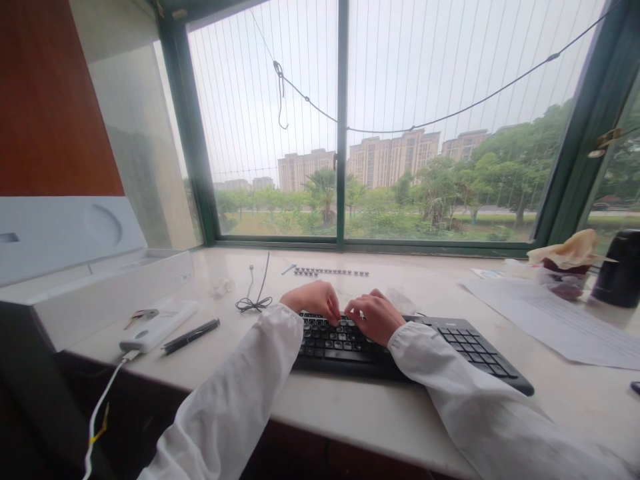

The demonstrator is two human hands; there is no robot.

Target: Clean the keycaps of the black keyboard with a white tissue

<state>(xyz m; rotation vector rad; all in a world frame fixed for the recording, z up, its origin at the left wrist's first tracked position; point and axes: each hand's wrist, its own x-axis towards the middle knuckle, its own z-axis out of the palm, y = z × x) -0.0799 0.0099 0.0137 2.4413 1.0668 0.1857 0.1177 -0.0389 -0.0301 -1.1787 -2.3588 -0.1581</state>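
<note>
Nearest: two white sleeves [235,400], forearms slanting inward over the front edge of the bench [350,417], apparently so that both hands meet at one spot. Next: black keyboard [450,347], flat on the bench and turned slightly askew, its number pad uncovered on the right. On its left half: left hand [313,301] and right hand [375,317], just beside each other, knuckles raised, fingers curved down with the tips on the keys; grip of each hand apart and clasping nothing, a posture that suits pressing rather than holding. Left of the keyboard, within easy reach: black pen [191,335] lying slantwise; white power bank [157,327] with a white cable [103,407] trailing off the bench edge; small keys [140,315] touching it. Just beyond the left hand: loosely coiled thin black cord [254,300], close to the knuckles but clear of the keys. Further back: a row of small dark pieces [330,272], too small to identify. Right side: spread paper sheets [560,320], dark bowl topped with crumpled paper [570,260], black cup [620,267], all well apart from the hands. Far left: open white box [75,267]. Nothing lying between hands and keys. Farthest: green-framed window [342,133] with fine vertical bars.
</note>
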